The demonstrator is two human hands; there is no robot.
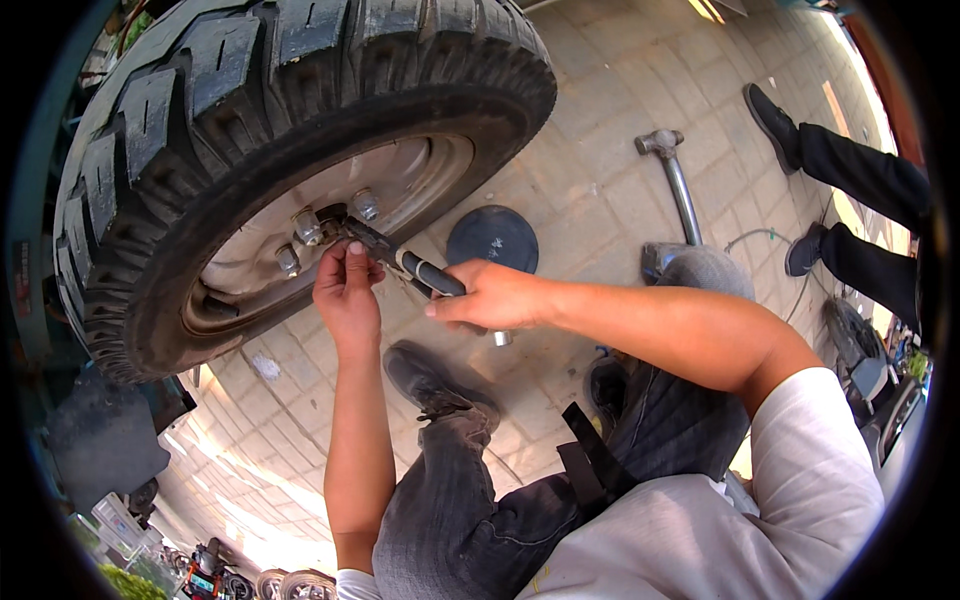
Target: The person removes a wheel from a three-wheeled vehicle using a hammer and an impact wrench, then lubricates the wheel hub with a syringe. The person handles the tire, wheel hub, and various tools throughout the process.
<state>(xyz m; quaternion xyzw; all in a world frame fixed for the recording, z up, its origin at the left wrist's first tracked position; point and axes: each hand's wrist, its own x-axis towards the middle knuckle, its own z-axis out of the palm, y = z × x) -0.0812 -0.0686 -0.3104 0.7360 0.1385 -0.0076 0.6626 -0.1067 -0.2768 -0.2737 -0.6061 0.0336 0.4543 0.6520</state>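
Note:
A large treaded tyre on a pale steel wheel fills the upper left. Lug nuts stand around its centre. The jaws of a pliers-like tool with dark handles reach to the hub. My right hand is wrapped round the handles. My left hand is closed just below the jaws, thumb and fingertips together; what it pinches, if anything, is hidden. A short silver cylinder shows below my right hand.
A black round disc lies on the paved floor. A long-handled hammer lies right of it. Another person's legs are at the upper right. My shoe and bent knees are below. Assorted items sit at the lower left.

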